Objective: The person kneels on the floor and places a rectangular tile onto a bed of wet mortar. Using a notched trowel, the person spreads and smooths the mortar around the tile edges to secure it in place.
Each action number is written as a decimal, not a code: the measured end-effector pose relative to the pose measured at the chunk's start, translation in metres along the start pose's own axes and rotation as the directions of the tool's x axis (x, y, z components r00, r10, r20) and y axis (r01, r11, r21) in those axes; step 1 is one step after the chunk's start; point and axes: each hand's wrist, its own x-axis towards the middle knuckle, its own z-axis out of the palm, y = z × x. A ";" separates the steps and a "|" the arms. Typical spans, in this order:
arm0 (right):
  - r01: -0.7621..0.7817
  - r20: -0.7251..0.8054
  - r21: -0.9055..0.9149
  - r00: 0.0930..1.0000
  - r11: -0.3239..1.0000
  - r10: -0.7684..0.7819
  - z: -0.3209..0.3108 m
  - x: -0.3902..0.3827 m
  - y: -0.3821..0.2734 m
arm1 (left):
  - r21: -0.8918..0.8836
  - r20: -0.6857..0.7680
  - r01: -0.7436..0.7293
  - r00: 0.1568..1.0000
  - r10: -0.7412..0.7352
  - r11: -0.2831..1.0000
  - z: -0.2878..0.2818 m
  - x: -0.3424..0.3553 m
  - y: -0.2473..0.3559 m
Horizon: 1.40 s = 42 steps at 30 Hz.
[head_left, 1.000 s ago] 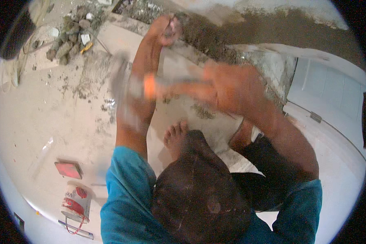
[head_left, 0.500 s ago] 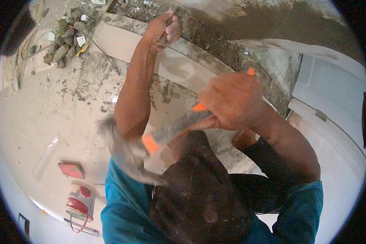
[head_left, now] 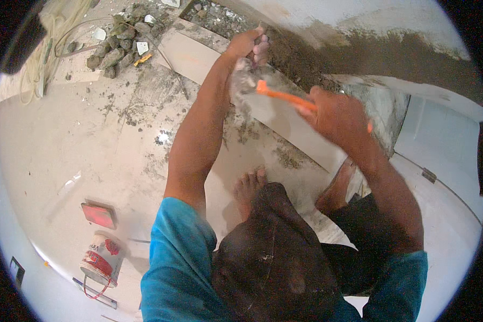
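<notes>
My right hand is wrapped round the handle of a hammer with an orange and dark grip. The hammer's grey head is smeared by motion and lies just below my left hand. That left hand is closed at the edge of a strip of rubble and dirt along the wall foot. What its fingers hold is hidden by them and by the blurred hammer head. Beneath both hands runs a pale tile strip, dusty along its far edge.
Stones with white shards are heaped at the far left, near a coil of pale cord and a thin bent rod. A red block-like float and a tipped bucket lie at near left. Right stands a pale door.
The hammer has swung from beside my left upper arm forward to my left hand. My right hand has moved slightly right, and the view has shifted.
</notes>
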 end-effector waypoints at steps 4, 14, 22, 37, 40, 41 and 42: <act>0.579 -0.317 -0.011 0.771 0.815 -0.552 0.000 -0.010 0.004 | -0.002 -0.029 0.051 0.998 -0.051 0.999 0.004 -0.002 0.002; 0.354 -0.026 0.002 0.935 0.935 -0.354 0.006 -0.010 0.012 | -0.152 0.164 0.083 0.985 -0.058 0.985 0.002 0.002 -0.002; 0.109 0.174 -0.095 0.981 0.990 -0.091 0.010 -0.002 0.009 | -0.135 0.081 0.182 0.982 -0.172 0.974 -0.003 0.008 0.001; -0.160 0.016 0.149 0.987 0.976 0.159 0.009 -0.011 0.025 | -0.355 -0.150 0.139 0.968 -0.203 0.924 0.011 -0.015 -0.002; -0.019 -0.087 0.151 0.996 0.988 0.032 0.008 -0.029 0.023 | -0.237 0.012 0.115 0.993 -0.116 0.965 0.004 -0.005 -0.010; -0.007 -0.040 0.148 0.999 0.989 0.013 0.008 -0.031 0.023 | -0.172 -0.024 0.077 0.996 -0.082 0.982 0.004 0.001 -0.012; 0.050 -0.146 0.160 0.989 0.986 -0.026 0.008 -0.032 0.022 | -0.104 -0.010 0.020 1.000 -0.021 0.994 0.004 0.006 -0.014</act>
